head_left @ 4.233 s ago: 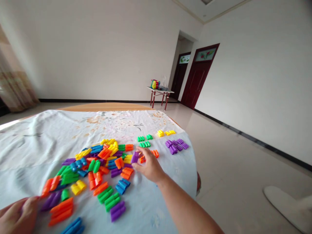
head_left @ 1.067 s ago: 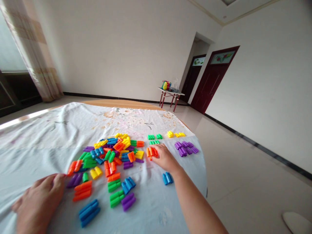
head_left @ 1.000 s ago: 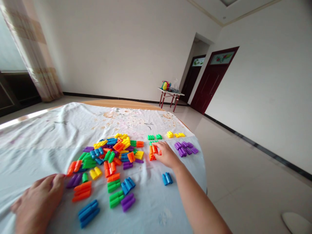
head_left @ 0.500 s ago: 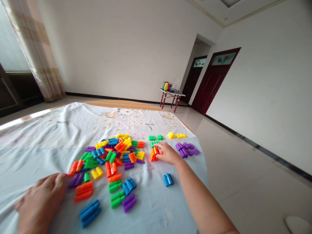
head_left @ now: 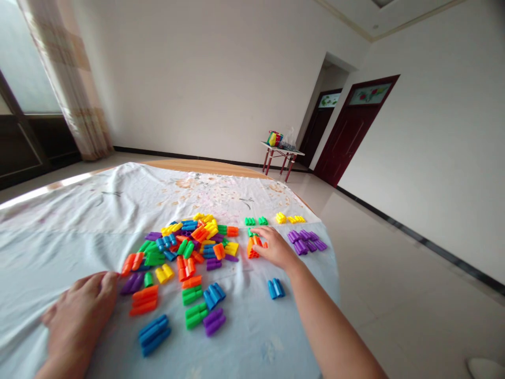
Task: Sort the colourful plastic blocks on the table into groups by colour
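My left hand (head_left: 81,308) lies palm down on the cloth, left of a mixed pile of plastic building blocks (head_left: 187,247), holding nothing. Its fingertips are beside an orange block (head_left: 132,263) and a purple one (head_left: 132,283). Over a small group of orange blocks (head_left: 252,251), my right hand (head_left: 276,247) has thumb and fingers around an orange block, partly covered by the fingers. Green blocks (head_left: 250,221) stand just behind it. Purple blocks (head_left: 307,242) are grouped to its right, and a blue block (head_left: 276,288) lies nearer me.
Yellow blocks (head_left: 291,218) sit near the far right of the tablecloth (head_left: 252,326). Loose blocks, such as a blue one (head_left: 154,335), lie at the front. Beyond the round table, a small side table (head_left: 281,149) with bags stands by the doors (head_left: 359,126).
The whole view has shifted slightly, so things appear a little further right. My right hand stays at the orange blocks with its fingers slightly moved; my left hand rests in the same place.
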A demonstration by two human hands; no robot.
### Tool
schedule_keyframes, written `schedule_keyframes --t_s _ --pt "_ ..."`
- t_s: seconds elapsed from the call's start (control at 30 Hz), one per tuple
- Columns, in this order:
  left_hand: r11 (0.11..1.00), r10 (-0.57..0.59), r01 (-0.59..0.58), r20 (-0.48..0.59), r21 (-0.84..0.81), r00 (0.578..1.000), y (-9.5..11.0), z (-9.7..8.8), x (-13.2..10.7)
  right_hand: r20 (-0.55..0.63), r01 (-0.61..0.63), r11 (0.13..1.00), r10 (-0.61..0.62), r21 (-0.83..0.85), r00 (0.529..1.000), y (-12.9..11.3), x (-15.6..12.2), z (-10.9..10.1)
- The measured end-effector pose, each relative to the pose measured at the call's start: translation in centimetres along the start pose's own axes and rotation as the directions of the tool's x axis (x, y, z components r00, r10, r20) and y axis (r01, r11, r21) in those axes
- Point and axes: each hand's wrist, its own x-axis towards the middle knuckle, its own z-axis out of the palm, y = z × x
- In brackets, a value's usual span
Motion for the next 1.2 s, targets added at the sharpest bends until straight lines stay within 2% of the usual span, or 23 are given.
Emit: schedule_keyframes --t_s 0.1,0.23,0.4,0.5,0.63,0.8,0.97,1.1,1.2 --pt "0.998 -0.059 0.060 0.046 -0.033 0.997 0.8 -0.6 -0.5 0.038 0.067 0.995 -0.070 0.078 0.997 -2.6 -0.6 1.1" --pt "0.997 -0.063 0.065 0.054 -0.040 0.997 1.1 -0.8 -0.6 0.247 0.133 0.973 -0.178 0.188 0.953 -5.3 -1.5 3.9" --pt "0.996 -0.066 0.068 0.038 -0.050 0.997 1.0 -0.7 -0.8 0.413 0.200 0.949 -0.288 0.244 0.864 -5.5 -2.4 6.1" --pt "0.996 -0.062 0.064 0.025 -0.060 0.998 1.1 -0.7 -0.9 0.454 0.185 0.952 -0.281 0.245 0.846 -5.1 -2.7 6.4" --pt "0.996 -0.059 0.060 0.006 -0.072 0.998 1.1 -0.7 -0.9 0.445 0.171 0.955 -0.265 0.241 0.855 -4.8 -2.9 7.2" --pt "0.996 -0.031 0.032 0.010 -0.084 0.999 1.0 -0.8 -1.1 0.305 0.146 0.957 -0.221 0.250 0.926 -4.9 -3.0 8.5" --pt "0.995 -0.033 0.034 0.007 -0.091 0.999 1.2 -1.0 -1.2 0.189 0.184 0.955 -0.230 0.231 0.955 -5.7 -3.1 8.9" --pt "0.995 -0.032 0.033 0.019 -0.092 0.999 1.3 -1.1 -1.3 0.147 0.254 0.940 -0.291 0.228 0.945 -7.1 -3.3 8.9" --pt "0.995 -0.033 0.035 0.020 -0.092 0.999 1.3 -1.0 -1.4 0.221 0.330 0.917 -0.377 0.222 0.899 -8.1 -3.6 9.1"
